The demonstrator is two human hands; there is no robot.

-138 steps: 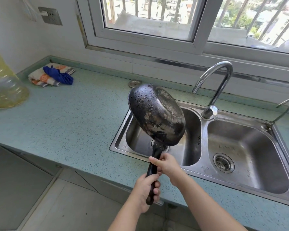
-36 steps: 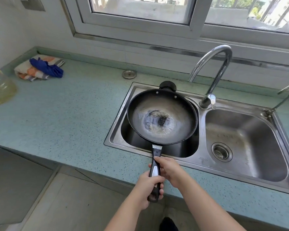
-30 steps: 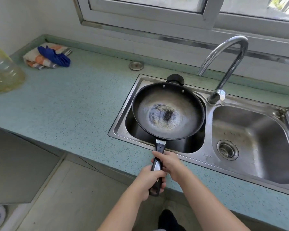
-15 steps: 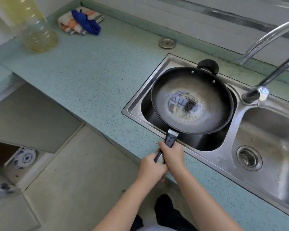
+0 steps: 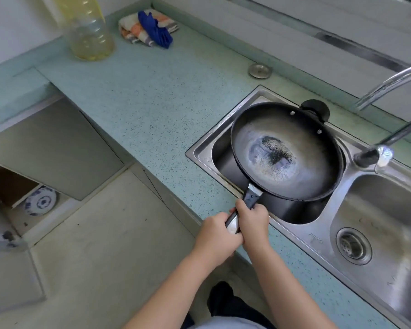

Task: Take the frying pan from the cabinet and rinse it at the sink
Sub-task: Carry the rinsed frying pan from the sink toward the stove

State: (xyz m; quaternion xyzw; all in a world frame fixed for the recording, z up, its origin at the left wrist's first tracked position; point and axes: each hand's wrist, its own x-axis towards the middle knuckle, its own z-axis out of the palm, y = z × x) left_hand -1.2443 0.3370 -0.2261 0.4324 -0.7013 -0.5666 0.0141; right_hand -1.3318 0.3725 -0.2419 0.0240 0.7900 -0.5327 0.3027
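Over the left sink basin | one frying pan, upright | left hand and right hand both clasp its handle | two basins, one faucet | rim stamp unreadable

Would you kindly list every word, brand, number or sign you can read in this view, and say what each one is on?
"JINNO", or close to it: stamped on the front rim of the sink, beside the right basin's drain; the letters are small and partly blurred, so the spelling is uncertain.
Pan and its handle, bottle, cloth, plate: no readable text.
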